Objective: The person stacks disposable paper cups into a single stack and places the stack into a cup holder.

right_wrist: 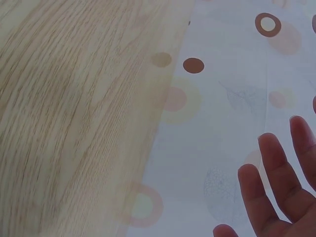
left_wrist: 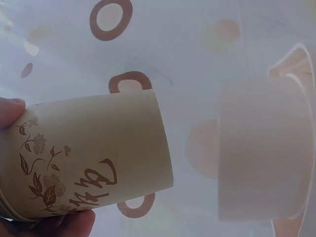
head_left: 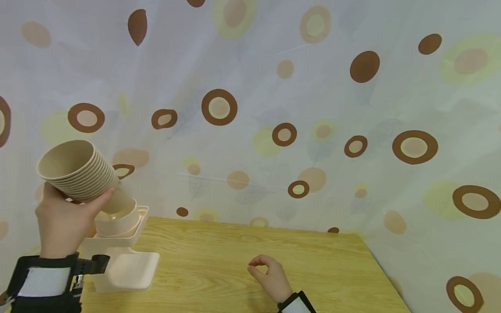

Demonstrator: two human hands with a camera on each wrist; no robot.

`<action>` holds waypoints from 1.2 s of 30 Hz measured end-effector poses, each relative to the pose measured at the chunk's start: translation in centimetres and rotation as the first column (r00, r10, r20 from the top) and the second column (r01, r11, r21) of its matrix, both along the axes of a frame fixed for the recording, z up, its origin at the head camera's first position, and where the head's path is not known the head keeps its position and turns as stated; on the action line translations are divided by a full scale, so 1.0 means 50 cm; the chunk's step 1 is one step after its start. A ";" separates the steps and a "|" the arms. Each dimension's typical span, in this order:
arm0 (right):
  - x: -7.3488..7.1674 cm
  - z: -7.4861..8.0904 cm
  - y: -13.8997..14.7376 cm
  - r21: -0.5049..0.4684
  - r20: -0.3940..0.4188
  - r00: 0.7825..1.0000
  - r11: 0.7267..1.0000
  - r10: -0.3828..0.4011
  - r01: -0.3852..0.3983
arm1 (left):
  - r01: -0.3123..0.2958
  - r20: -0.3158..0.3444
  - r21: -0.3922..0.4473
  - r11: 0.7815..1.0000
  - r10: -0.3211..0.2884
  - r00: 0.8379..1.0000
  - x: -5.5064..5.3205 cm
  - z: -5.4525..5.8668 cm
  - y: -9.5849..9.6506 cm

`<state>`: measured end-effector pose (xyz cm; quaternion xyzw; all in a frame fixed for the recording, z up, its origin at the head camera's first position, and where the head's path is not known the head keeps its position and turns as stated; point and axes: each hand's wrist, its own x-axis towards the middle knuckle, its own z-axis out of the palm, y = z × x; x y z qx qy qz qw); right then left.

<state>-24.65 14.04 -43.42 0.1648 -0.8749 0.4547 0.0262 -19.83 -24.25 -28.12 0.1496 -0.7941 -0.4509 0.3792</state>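
My left hand (head_left: 64, 221) grips a nested stack of beige paper cups (head_left: 74, 174), tilted, with its mouths toward me. In the left wrist view the lowest cup (left_wrist: 108, 153) shows brown flowers and writing, and its base points at a round white holder (left_wrist: 261, 153) with a gap between them. That holder (head_left: 115, 227) stands in a white plastic tray (head_left: 142, 217) at the table's left side, partly hidden by the cups. Away to the right, my right hand (head_left: 272, 278) hovers over the table, fingers loosely bent and holding nothing.
A flat white plastic shelf (head_left: 135, 271) juts out in front of the tray, low at the left. The wood-grain table (head_left: 219, 261) runs rightward to a slanted edge. Behind hangs a pale curtain (head_left: 254, 65) with brown spots and rings.
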 end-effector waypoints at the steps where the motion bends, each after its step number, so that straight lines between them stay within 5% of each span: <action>1: 0.000 0.000 0.001 0.002 -0.003 1.000 1.000 -0.001 0.001 | 0.002 -0.003 0.010 1.000 -0.002 1.000 -0.003 -0.002 -0.001; 5: -0.001 -0.002 0.003 0.011 -0.012 1.000 1.000 -0.007 0.007 | 0.044 0.004 0.027 0.999 -0.044 0.999 -0.019 -0.023 -0.013; 13: -0.001 -0.007 0.011 0.032 -0.009 1.000 0.999 -0.019 0.019 | 0.087 0.179 -0.029 0.996 -0.080 0.981 -0.050 -0.073 -0.023; 18: -0.002 -0.009 0.010 0.034 -0.021 0.999 0.999 -0.025 0.025 | 0.087 0.222 -0.113 0.990 -0.060 0.973 -0.059 -0.095 -0.017; 27: -0.001 -0.005 0.009 0.020 -0.025 0.999 0.999 -0.026 0.027 | 0.075 0.232 -0.179 0.981 -0.032 0.972 -0.059 -0.096 -0.011; 36: 0.001 -0.003 0.005 0.007 -0.021 1.000 1.000 -0.022 0.022 | 0.140 0.319 -0.213 0.967 -0.067 0.945 -0.061 -0.093 -0.021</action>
